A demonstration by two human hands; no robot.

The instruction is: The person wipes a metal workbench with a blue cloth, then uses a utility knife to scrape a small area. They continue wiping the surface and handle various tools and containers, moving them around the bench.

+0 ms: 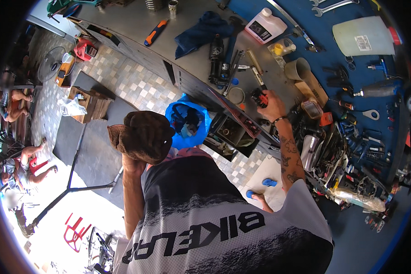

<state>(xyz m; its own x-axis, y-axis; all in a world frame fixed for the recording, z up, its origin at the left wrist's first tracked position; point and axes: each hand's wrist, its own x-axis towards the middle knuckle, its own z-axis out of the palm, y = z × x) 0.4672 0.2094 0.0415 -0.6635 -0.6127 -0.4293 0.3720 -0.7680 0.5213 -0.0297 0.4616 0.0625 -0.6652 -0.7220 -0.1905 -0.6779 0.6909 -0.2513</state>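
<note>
My left hand [131,163] is raised in front of my body and grips a brown cloth [144,134]. The bunched cloth covers most of its fingers. My right hand [275,108] reaches over the workbench [194,59], with fingers curled round a small red-and-black object [259,97]; I cannot make out its kind. Just beyond that hand lies a slim tool with a metal shaft [255,64]. A round container [236,95] stands to the hand's left. Farther left are a black bike shock absorber [215,57] and a dark blue cloth [201,34].
An open drawer [230,132] juts out below the bench edge. A blue bag [187,121] hangs or stands beside it. Bottles [266,25] and a translucent jug [365,36] sit at the back. Hand tools [374,114] crowd the right. Other people [23,166] sit at far left.
</note>
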